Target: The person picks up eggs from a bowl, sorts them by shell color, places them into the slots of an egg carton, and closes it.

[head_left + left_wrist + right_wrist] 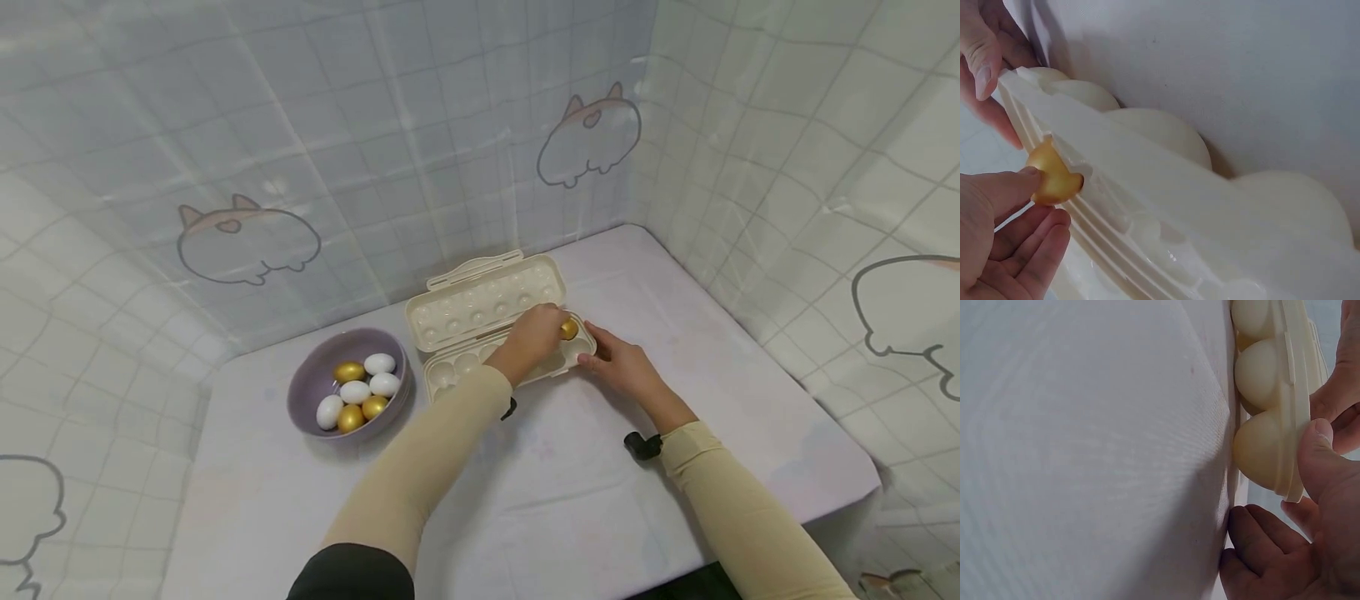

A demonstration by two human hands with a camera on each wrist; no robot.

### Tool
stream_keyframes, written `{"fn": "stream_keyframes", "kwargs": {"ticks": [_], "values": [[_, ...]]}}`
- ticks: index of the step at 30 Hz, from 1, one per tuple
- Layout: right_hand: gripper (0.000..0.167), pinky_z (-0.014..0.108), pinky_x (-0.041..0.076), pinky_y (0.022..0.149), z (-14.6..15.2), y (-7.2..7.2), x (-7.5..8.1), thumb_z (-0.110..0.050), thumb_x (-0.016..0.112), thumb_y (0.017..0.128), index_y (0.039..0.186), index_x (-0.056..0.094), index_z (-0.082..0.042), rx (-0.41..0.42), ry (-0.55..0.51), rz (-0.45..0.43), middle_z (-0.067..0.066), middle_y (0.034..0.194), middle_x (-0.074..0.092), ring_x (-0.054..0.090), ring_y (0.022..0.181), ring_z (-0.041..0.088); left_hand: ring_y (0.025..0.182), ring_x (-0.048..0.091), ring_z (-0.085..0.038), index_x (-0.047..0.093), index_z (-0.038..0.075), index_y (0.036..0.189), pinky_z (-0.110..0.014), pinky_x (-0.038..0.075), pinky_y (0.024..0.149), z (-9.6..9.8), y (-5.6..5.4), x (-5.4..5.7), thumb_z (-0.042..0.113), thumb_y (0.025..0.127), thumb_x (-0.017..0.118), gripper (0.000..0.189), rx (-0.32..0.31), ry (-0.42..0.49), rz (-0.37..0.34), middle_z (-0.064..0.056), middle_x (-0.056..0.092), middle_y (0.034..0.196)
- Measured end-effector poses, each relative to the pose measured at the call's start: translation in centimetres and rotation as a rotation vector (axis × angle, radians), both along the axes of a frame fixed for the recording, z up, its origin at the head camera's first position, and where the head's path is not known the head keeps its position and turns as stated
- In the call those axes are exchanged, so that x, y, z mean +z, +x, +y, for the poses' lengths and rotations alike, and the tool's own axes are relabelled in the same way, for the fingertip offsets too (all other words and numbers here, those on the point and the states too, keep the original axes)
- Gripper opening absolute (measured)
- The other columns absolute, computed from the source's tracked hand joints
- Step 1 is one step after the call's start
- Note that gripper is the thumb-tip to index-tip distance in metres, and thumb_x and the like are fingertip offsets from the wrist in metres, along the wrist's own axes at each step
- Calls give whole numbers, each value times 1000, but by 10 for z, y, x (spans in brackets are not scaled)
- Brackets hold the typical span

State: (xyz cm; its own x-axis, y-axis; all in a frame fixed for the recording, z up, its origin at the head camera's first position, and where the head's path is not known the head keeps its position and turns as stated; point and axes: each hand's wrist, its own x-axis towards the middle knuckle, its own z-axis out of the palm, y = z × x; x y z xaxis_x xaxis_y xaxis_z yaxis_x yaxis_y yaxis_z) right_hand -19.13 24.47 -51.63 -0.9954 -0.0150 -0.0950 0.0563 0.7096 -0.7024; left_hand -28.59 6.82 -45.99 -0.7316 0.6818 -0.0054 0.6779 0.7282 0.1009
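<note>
A cream egg carton (463, 364) lies on the table with its lid (487, 302) folded back toward the wall. My left hand (531, 335) reaches over the cup half and pinches a gold egg (1055, 175) between thumb and fingers, at a cup near the right end. At that same end, my right hand (622, 362) grips the carton, its thumb (1320, 434) on the rim and its other fingers around the end. Several cups at the left show bare. The left forearm hides part of the carton's front in the head view.
Left of the carton stands a purple bowl (300, 406) with several white eggs (355, 392) and gold eggs (350, 418). A pale cloth covers the table (555, 483). Grid-patterned curtains (420, 150) close off the back and sides.
</note>
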Motion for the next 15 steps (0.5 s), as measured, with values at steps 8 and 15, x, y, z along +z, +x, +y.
{"fn": "stream_keyframes", "kwargs": {"ticks": [8, 15], "values": [[78, 66, 36, 120, 10, -1, -2, -47, 65, 103, 167, 31, -18, 1, 16, -8, 20, 160, 49, 41, 150, 50, 105, 72, -18, 76, 13, 109, -36, 58, 95, -18, -3, 10, 16, 102, 67, 12, 44, 111, -64, -2, 77, 109], [79, 66, 34, 122, 25, -2, -4, -49, 64, 104, 168, 29, -19, -8, 23, -15, 20, 163, 44, 38, 152, 49, 136, 64, -24, 65, 9, 143, -36, 52, 113, -55, -8, 30, 23, 104, 69, 42, 148, 199, -54, -9, 69, 143]]}}
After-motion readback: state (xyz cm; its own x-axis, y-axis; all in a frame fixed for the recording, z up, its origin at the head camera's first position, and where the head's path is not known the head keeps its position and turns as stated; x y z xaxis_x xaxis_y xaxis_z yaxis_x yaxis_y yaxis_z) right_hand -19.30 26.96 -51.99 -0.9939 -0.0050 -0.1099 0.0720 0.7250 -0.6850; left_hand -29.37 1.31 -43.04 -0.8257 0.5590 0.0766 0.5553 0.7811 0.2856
